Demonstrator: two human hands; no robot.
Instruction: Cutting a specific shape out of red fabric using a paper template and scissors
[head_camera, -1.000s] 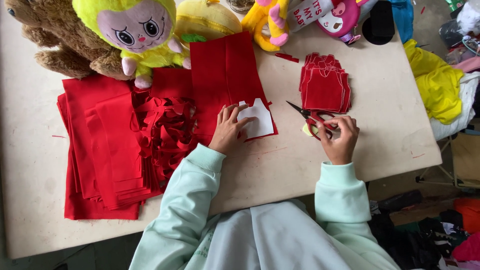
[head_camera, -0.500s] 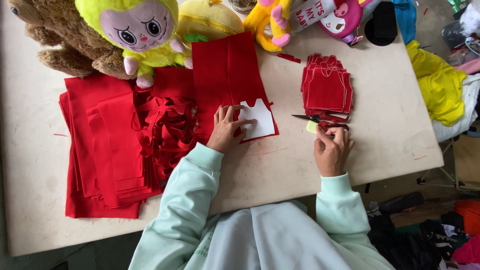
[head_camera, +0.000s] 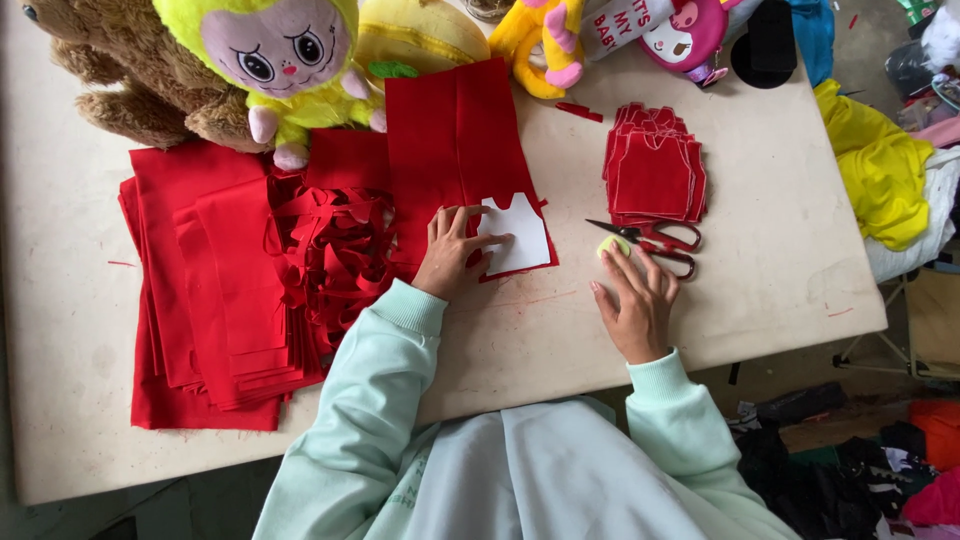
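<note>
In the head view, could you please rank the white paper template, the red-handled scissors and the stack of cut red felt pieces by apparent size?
1. Stack of cut red felt pieces
2. White paper template and red-handled scissors: too alike to rank; the scissors are longer but thin, and the left hand partly covers the template.

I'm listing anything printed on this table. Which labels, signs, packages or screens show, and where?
Printed tag: far edge of the table, between the yellow plush toy and the pink plush toy; white panel with dark lettering, tilted, partly cut off.
No packages or screens show.

A white fabric banner (head_camera: 628, 22) with dark lettering lies at the table's far edge. It sits between the yellow and pink plush toys.
</note>
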